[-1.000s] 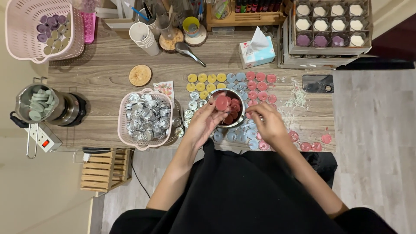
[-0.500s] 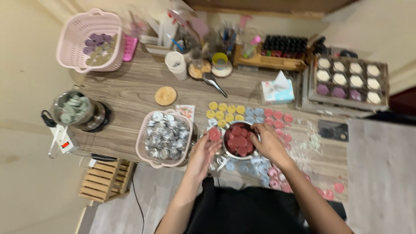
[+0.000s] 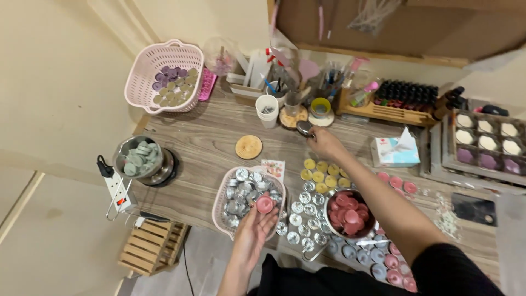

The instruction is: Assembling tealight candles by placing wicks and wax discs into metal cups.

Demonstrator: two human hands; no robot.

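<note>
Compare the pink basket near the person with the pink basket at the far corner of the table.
The near basket holds silver metal cups; the far basket holds purple and pale green wax discs. The near basket is packed full, the far one only partly filled. The left hand is at the near one; nothing touches the far. Both are pink plastic.

Even, warm indoor light fills the view — bright enough to read colours across the whole wooden table (image 3: 219, 142); shadows are soft and short, lying close under the pink basket (image 3: 164, 77) and the metal pot (image 3: 143, 160); small highlights glint on the foil cups (image 3: 246, 194), with no harsh glare; the wide lens bends the wall lines and stretches the corners; the right hand (image 3: 324, 143) is slightly smeared by motion — fine detail is soft at the far edges.
</note>
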